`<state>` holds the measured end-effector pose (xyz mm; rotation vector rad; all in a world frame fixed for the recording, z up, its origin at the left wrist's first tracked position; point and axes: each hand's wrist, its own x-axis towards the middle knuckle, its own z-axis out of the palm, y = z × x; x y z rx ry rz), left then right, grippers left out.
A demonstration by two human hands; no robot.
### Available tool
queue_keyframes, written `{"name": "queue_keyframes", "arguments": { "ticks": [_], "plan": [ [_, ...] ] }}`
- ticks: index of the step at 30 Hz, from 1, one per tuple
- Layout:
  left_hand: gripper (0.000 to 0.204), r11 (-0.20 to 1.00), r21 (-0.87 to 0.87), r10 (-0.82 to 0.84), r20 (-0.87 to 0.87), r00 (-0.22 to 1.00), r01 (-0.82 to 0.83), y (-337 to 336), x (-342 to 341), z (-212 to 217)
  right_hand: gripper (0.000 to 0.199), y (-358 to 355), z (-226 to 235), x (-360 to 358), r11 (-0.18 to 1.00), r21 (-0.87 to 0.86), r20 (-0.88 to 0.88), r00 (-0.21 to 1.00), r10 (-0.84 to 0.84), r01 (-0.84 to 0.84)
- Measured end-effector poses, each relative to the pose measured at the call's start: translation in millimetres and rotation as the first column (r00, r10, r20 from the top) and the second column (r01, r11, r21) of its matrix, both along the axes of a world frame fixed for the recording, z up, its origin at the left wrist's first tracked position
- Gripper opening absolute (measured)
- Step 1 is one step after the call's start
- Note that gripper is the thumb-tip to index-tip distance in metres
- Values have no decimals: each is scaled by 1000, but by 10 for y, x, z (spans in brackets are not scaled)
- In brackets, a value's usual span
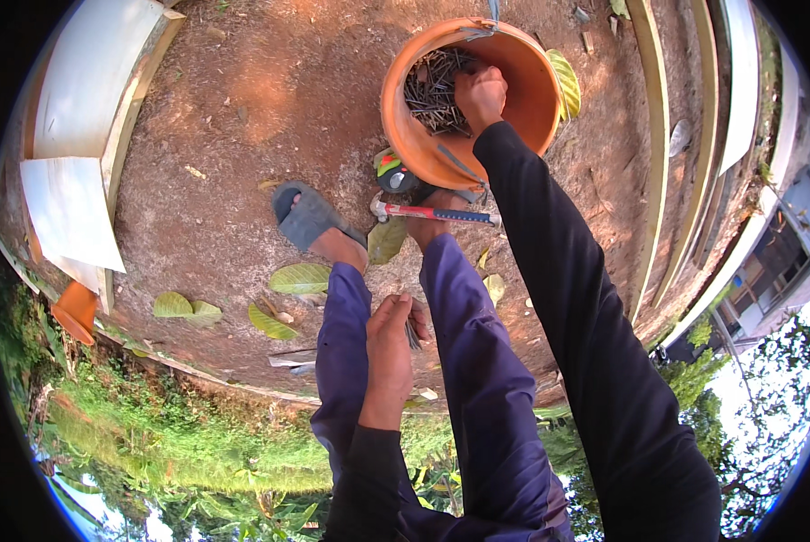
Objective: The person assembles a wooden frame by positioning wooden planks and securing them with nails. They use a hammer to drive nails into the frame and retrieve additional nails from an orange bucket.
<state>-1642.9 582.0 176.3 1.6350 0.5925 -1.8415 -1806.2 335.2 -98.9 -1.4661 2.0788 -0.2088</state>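
Observation:
An orange bucket [545, 108] stands on the ground ahead of me, with a heap of grey nails [435, 95] inside it. My right hand [482, 95] reaches into the bucket, its fingers closed at the edge of the heap; what they pinch, if anything, is hidden. Between my knees, my left hand [391, 348] is curled around a few thin nails [412, 336] whose ends stick out. A claw hammer [436, 214] with a red and blue handle lies across my right foot, just nearer than the bucket. Beside the bucket's near left side sits a green and black tape measure [394, 172].
Long wooden boards [655, 154] run along the right side. White panels on a wooden frame [107, 181] stand at the left, near a small orange pot [76, 312]. Fallen leaves [299, 278] lie on the brown soil around my sandalled feet [314, 215].

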Motion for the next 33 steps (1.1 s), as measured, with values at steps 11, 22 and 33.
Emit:
{"name": "queue_keyframes", "arguments": {
  "ticks": [11, 22, 33],
  "plan": [
    [26, 997, -23, 77, -2, 997, -77, -139, 37, 22, 24, 144, 1276, -211, 788, 614, 523, 729, -441, 36],
    [22, 965, -62, 256, 1, 967, -256, -206, 38, 41, 21, 726, 2206, 11, 548, 826, 545, 442, -713, -135],
    [22, 968, -132, 210, -49, 976, -215, -102, 65, -11, 40, 938, 2487, 90, 593, 787, 543, 266, -796, 168]
  ]
}}
